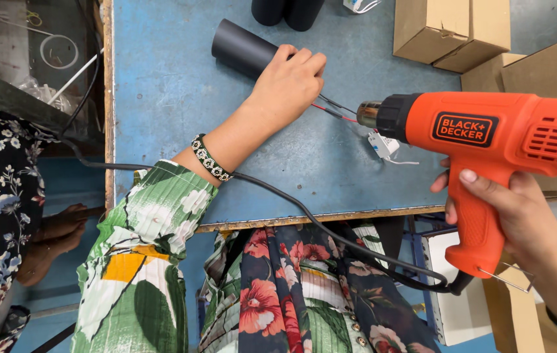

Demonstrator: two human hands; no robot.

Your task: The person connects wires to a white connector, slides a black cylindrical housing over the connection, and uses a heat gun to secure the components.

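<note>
The left hand (289,82) is gripping a black tube (242,48) on the blue table (161,98), fingers closed around it. The right hand (520,216) is clasping an orange heat gun (487,150), its nozzle just right of the left fingers, beside thin wires (334,108).

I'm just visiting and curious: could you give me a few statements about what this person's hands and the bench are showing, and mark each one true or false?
1. The right hand grips an orange heat gun by its handle. True.
2. The left hand lies flat on the blue table, holding nothing. False: it holds a black tube lying on the table.
3. The heat gun's metal nozzle points toward thin red and black wires by the left hand. True.
4. The cardboard boxes are stacked at the table's left edge. False: they stand at the upper right.
5. A beaded bracelet is worn on the left wrist. True.
</note>
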